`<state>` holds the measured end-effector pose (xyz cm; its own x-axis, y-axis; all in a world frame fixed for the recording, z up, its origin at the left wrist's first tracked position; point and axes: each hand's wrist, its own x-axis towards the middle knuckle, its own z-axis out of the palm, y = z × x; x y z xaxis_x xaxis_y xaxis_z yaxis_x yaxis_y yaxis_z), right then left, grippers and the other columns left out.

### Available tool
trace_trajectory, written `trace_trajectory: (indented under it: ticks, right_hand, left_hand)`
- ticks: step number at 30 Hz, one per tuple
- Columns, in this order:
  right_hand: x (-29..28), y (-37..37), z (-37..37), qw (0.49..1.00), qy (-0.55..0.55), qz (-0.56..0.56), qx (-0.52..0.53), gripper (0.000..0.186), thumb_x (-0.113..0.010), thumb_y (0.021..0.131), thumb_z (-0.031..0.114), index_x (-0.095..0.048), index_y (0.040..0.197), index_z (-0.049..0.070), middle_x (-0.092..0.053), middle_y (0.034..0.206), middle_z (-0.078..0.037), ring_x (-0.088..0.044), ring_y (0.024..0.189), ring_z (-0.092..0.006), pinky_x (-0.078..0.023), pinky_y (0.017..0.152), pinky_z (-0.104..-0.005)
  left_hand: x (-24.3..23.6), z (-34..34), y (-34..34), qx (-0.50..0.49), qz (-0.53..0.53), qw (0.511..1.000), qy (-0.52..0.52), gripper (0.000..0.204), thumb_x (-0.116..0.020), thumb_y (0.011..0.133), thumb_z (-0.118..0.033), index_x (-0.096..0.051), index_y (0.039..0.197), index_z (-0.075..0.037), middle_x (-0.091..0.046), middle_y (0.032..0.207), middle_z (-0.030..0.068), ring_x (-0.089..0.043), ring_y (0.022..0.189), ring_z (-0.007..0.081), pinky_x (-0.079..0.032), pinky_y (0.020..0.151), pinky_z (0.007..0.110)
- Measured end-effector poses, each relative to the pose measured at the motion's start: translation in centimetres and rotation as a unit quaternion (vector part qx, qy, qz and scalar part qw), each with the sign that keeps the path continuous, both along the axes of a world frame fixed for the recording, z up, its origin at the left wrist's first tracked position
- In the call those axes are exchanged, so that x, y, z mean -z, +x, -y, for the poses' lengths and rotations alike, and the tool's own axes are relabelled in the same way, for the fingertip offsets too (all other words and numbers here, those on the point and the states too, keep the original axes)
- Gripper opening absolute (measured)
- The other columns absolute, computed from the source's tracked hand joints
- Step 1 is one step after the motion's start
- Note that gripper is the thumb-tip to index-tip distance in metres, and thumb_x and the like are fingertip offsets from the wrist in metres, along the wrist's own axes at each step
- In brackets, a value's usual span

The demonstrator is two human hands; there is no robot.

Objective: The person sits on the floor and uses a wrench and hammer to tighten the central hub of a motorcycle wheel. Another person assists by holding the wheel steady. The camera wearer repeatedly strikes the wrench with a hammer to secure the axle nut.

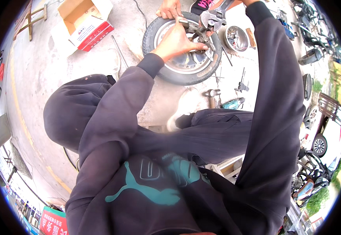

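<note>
A wheel with a black tyre [151,37] lies flat on the ground ahead of me. My left hand [176,42] is over its hub, thumb and fingers closed on a dark metal clamp-like piece [204,40] whose exact kind I cannot make out. Up at the top edge, my right hand [247,1] is mostly cut off; it grips the handle of a large adjustable wrench [213,19]. The wrench's jaws are at the upper end of the metal piece, above the hub. Another person's hand [170,8] rests on the tyre's far side.
Right of the wheel stands a metal bowl of small parts [236,38]. Nearer me lie a hammer [212,94] and a teal power tool [233,103]. An open cardboard box [85,25] and a thin rod [119,51] are on the left. The other person's shoe [200,7] is beyond the tyre.
</note>
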<state>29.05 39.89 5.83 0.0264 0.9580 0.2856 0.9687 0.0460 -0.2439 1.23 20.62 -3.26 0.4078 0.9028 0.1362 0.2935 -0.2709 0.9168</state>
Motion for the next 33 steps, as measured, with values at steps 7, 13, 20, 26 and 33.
trace_trajectory:
  ticks: [7,13,20,26,33]
  right_hand:
    - [-0.3,6.5,20.5,0.969,-0.169,-0.148,0.105,0.055,-0.052,0.101,0.051,-0.068,0.096,-0.002,-0.064,0.079,-0.014,-0.063,0.074,-0.0223,-0.051,0.069,-0.0383]
    - [-3.2,-4.5,38.7,0.977,-0.2,-0.068,-0.009,0.064,-0.07,0.093,0.021,-0.042,0.142,-0.008,-0.062,0.108,-0.028,-0.065,0.092,-0.0442,-0.052,0.081,-0.0492]
    - [-3.3,-19.5,35.5,0.89,0.039,0.213,-0.402,0.043,-0.062,0.083,0.017,-0.061,0.125,0.006,-0.054,0.097,-0.006,-0.055,0.083,-0.0199,-0.047,0.064,-0.0324]
    - [-4.5,-28.2,18.8,0.907,0.044,0.106,-0.405,0.027,-0.067,0.086,0.025,-0.068,0.103,0.004,-0.068,0.083,-0.012,-0.068,0.071,-0.0284,-0.054,0.057,-0.0415]
    - [-3.3,-9.3,-1.6,0.978,0.161,0.066,-0.112,0.019,-0.066,0.082,0.016,-0.068,0.091,0.0,-0.07,0.082,-0.024,-0.069,0.082,-0.0421,-0.055,0.073,-0.0507]
  left_hand:
    - [0.9,-0.1,1.0,0.002,0.008,1.0,-0.005,0.118,-0.092,0.064,-0.05,-0.029,0.14,0.015,-0.061,0.127,0.0281,-0.062,0.121,0.036,-0.048,0.105,0.039]
    - [0.4,-0.4,0.1,-0.01,-0.014,0.998,-0.053,0.11,-0.092,0.066,-0.048,-0.035,0.137,0.014,-0.061,0.128,0.0249,-0.059,0.124,0.0319,-0.045,0.107,0.037]
    - [0.5,0.0,0.6,-0.019,-0.015,0.999,-0.023,0.112,-0.093,0.064,-0.047,-0.036,0.137,0.015,-0.064,0.123,0.0231,-0.065,0.116,0.0316,-0.05,0.099,0.038]
    - [-5.1,2.4,0.8,-0.142,0.005,0.986,-0.085,0.113,-0.093,0.06,-0.052,-0.041,0.145,0.002,-0.062,0.128,0.0175,-0.058,0.126,0.0306,-0.045,0.105,0.042]
    - [0.2,0.4,0.6,-0.035,0.023,0.999,-0.023,0.111,-0.094,0.06,-0.052,-0.037,0.129,0.015,-0.068,0.112,0.0292,-0.069,0.107,0.039,-0.054,0.093,0.041]
